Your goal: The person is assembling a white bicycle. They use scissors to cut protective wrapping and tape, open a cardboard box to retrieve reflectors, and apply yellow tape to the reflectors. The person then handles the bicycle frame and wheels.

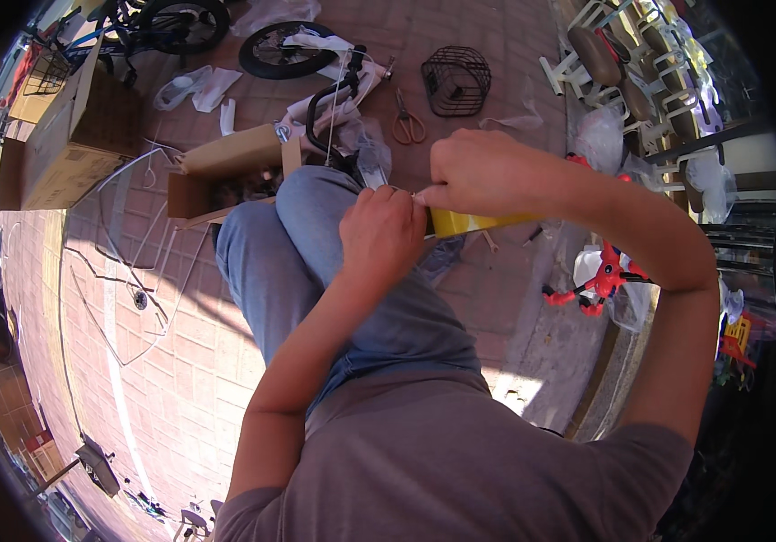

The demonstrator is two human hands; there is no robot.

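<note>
My left hand point(379, 230) is closed above my right knee, its fingers bent down and knuckles up. My right hand point(478, 172) is curled beside it, thumb tip close to the left fingertips. What the fingers pinch is hidden behind them. A yellow, flat-sided object point(473, 223) with a dark end shows just under my right hand and beside the left fingers. Beyond my hands lies a partly wrapped bicycle frame point(325, 113) with black handlebars point(315, 117). A pale, shiny strip point(371, 172) pokes out past my left fingers.
Orange-handled scissors point(408, 126) and a black wire basket point(456, 81) lie ahead on the brick paving. An opened cardboard box point(225, 176) stands by my knees. A wheel point(288, 50) is farther off. Red-black parts point(600, 275) and small seats point(600, 59) are at right.
</note>
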